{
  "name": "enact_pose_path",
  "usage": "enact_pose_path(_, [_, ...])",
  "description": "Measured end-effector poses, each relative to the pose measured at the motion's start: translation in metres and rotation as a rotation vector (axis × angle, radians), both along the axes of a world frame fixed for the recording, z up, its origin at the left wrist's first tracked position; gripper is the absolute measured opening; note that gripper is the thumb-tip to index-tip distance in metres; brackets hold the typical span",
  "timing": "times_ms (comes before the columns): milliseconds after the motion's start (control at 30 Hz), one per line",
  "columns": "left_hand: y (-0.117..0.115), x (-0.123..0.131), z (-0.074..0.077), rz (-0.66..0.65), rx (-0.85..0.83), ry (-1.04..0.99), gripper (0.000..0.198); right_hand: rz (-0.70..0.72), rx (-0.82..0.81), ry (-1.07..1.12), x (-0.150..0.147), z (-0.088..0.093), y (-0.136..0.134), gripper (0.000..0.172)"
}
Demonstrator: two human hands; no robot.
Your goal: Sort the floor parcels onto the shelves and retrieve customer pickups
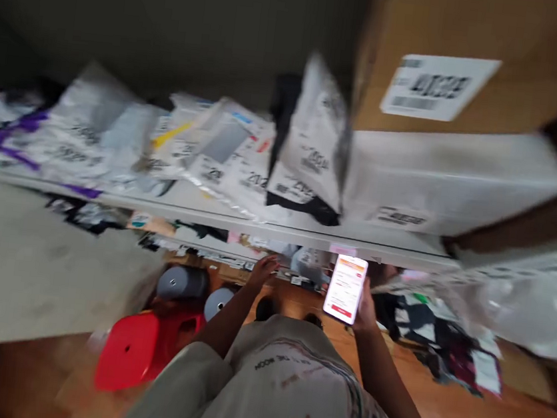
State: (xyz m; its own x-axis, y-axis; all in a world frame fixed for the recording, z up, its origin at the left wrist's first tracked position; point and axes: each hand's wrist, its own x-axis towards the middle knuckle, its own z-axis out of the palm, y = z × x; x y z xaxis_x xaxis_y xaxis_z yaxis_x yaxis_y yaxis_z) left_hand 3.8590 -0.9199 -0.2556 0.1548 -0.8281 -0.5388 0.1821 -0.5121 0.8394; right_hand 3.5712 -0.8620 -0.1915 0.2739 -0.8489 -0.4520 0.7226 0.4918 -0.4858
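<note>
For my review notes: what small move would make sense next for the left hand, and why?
I'd probably raise the left hand towards the row of white plastic parcels with printed labels. It appears empty, below the front edge of the long white shelf bearing them, while the right hand is occupied, holding a white-framed smartphone with its screen lit.

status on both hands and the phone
Right hand holding phone. Left hand looks empty. Phone lit, nothing across it. Red stool off to left.

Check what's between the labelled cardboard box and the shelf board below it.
In the head view, a white boxy parcel lies between the cardboard box and the shelf board.
</note>
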Motion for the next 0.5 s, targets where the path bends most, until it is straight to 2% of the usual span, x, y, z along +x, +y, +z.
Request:
enact_pose_path(133, [0.025,0.084,-0.002,0.18,0.017,0.001,0.039,0.117,-0.006,0.079,0.039,0.0,-0.004,0.069])
enact_pose_path(267, [0.048,0.176,-0.01,0.316,0.046,-0.016,0.036,0.191,0.02,0.087,0.093,0.003,-0.003,0.067])
enact_pose_path(367, [0.056,0.246,-0.018,0.384,0.071,-0.04,0.035,0.189,0.022,0.113,0.144,0.003,-0.004,0.068])
enact_pose_path(500, [0.063,0.337,-0.025,0.421,0.079,-0.087,0.034,0.11,0.031,0.145,0.229,0.0,-0.001,0.064])
